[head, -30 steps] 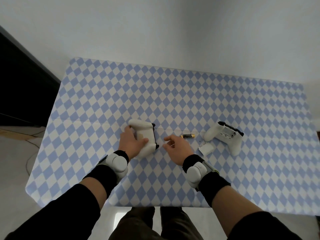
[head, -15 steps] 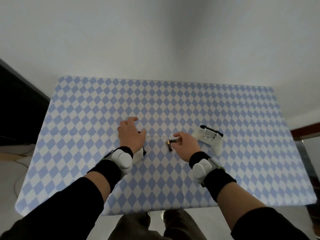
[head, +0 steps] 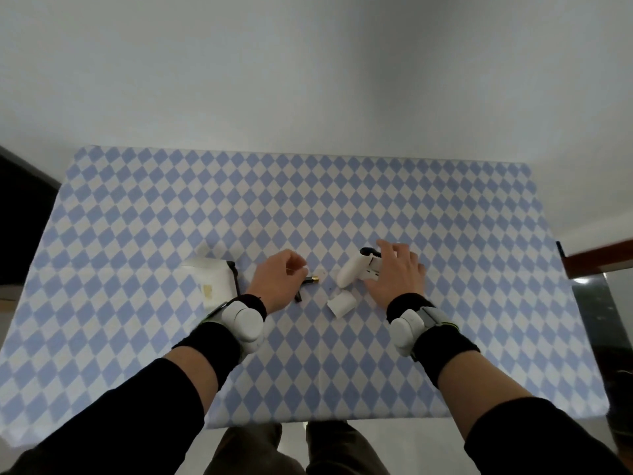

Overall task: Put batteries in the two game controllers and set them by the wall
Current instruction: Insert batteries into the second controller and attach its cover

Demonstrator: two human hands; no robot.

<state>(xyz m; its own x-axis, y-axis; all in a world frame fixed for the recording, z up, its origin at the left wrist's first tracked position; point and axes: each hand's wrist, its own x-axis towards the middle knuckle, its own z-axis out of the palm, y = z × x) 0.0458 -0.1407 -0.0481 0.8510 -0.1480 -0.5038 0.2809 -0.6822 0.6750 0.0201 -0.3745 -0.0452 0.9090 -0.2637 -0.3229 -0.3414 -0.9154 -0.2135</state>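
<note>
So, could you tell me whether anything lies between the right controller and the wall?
Nothing visible does. The right controller sits under the right hand, and the checked cloth beyond it is bare up to the wall.

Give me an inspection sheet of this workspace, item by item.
Surface: table under blue-white diamond cloth.
Job's things: left controller lying free; right controller under right hand; batteries at left hand; loose battery cover.
Clutter: nothing seen.
Grippers: left fingers curled over the batteries; right fingers spread on the controller.
Cables: nothing seen.
Surroundings: white wall behind, floor around.
</note>
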